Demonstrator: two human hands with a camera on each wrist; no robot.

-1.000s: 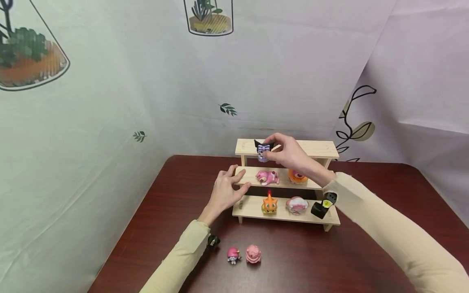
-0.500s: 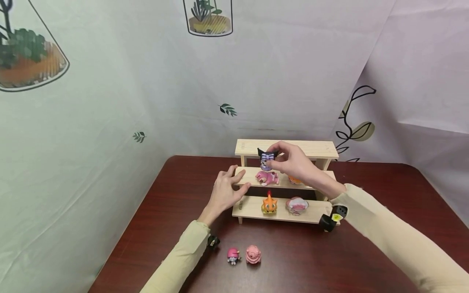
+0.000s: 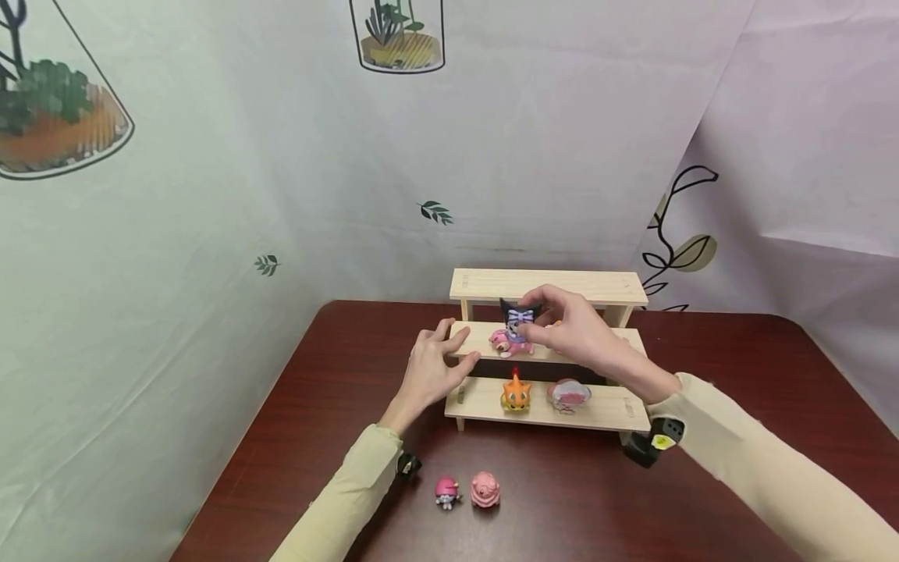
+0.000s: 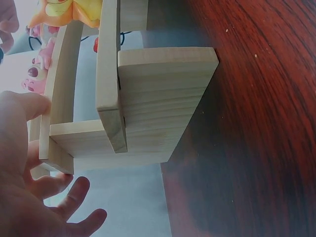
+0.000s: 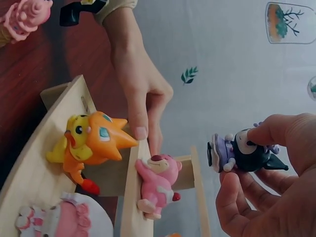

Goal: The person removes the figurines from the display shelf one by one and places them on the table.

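Observation:
My right hand (image 3: 579, 332) pinches a small figurine (image 5: 242, 148) with a black pointed hood and a purple bow between thumb and fingers. In the head view it hangs before the middle tier, partly covering a lying pink bear figurine (image 5: 160, 185). The right wrist view shows it apart from the shelf. My left hand (image 3: 431, 367) holds the left end of the middle tier of a three-step wooden display shelf (image 3: 548, 282), its thumb on one face and fingers around the end (image 4: 59, 160). Behind my right hand, another orange figurine is mostly hidden.
On the bottom tier sit an orange-hooded yellow figurine (image 3: 516, 394) and a pink-and-white figurine (image 3: 569, 395). Two more, a magenta-capped one (image 3: 447, 492) and a pink one (image 3: 485, 490), stand on the dark red table (image 3: 562, 499) in front. A printed cloth (image 3: 337, 156) hangs behind.
My right hand has carried the black-hooded figurine down and slightly right, from in front of the top tier to in front of the middle one. My left hand stays in place.

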